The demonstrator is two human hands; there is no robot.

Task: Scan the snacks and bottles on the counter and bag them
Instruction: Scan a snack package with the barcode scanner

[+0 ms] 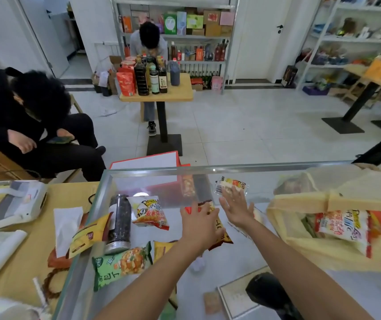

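Head view, worktop (106, 181): a glass-topped counter strewn with snacks, seen from above the person's two bare arms.
Left hand (198, 219): fingers curled over the top edge of a brown packet (219, 234), which lies flat at mid-counter.
Right hand (236, 209): open, fingers straight and spread, stretched toward a small clear packet (231, 184) near the far edge; whether the fingertips touch it is unclear.
Bottle (119, 224): dark, lying on its side at the left, just beside a white-and-orange packet (149, 212).
Green packet (120, 265): near the front left edge, unbagged.
Bag (300, 245): yellow, slumped open at the right end, one printed packet already inside.
Scanner (268, 294): black, low in the frame by the right forearm.
Handling: the packets look light, crinkly and puffed, likely slippery on glass; a pinch at a sealed edge should lift them without crushing. The bottle is probably heavier and may roll, so grip it around the middle.
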